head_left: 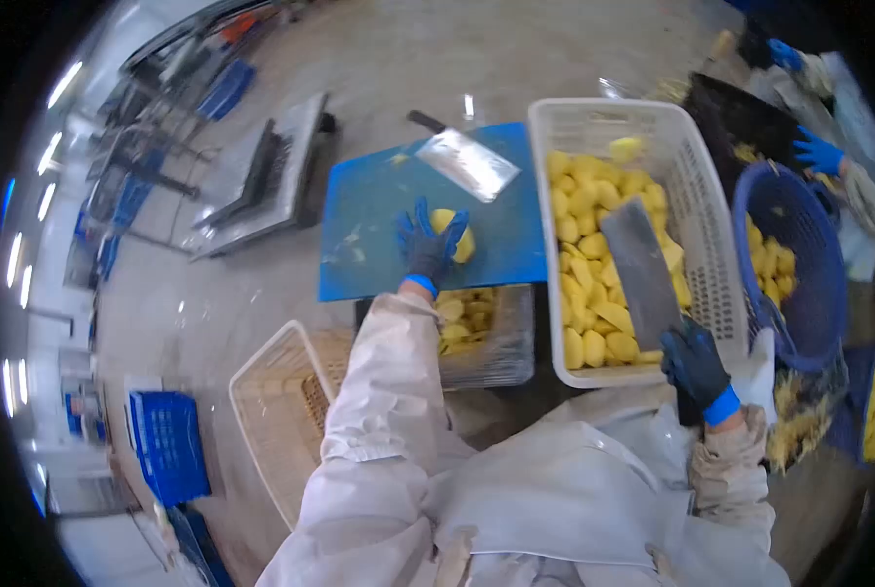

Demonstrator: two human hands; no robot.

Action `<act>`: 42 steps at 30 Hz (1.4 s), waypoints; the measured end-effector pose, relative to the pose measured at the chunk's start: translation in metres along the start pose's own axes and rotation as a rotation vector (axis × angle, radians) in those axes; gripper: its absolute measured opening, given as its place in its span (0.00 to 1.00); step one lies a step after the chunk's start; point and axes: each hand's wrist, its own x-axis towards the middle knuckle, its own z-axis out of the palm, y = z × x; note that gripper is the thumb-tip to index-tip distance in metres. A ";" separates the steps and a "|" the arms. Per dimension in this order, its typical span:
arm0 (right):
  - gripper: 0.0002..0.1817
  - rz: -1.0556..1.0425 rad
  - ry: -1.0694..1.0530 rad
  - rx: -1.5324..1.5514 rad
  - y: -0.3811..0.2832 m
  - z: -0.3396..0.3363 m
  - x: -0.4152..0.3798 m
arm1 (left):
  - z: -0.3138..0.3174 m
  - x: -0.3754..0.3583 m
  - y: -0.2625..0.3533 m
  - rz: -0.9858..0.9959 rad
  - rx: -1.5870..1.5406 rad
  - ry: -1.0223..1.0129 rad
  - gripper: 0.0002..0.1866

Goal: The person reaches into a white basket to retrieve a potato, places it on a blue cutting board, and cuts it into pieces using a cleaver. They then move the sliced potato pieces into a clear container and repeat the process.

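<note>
My left hand [427, 245], in a dark blue glove, lies on a peeled yellow potato [465, 245] on the blue cutting board [359, 215]. Its fingers point away from me, and the thumb rests over the potato. A second cleaver [470, 163] with a dark handle lies flat at the board's far edge. In my gloved right hand [696, 364] is the handle of a cleaver [641, 266]. That wide blade hangs over the white crate [547, 122], which holds many peeled potatoes [584, 284].
Under the board sits a container of cut potatoes [467, 318]. A pale basket [261, 391] stands on the left, and a blue crate [168, 445] beyond it. To the right is a purple basket [809, 328] with potatoes; a co-worker's gloved hand [819, 154] is near it.
</note>
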 end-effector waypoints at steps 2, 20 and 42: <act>0.08 0.006 0.039 0.066 -0.005 -0.009 0.004 | 0.009 0.025 0.033 0.036 0.094 -0.134 0.29; 0.06 0.206 0.370 0.280 -0.017 -0.082 -0.018 | 0.202 0.009 0.196 0.456 -0.175 -0.883 0.28; 0.05 0.414 0.379 0.232 -0.028 -0.090 -0.002 | 0.335 0.040 0.200 0.477 -0.617 -1.299 0.28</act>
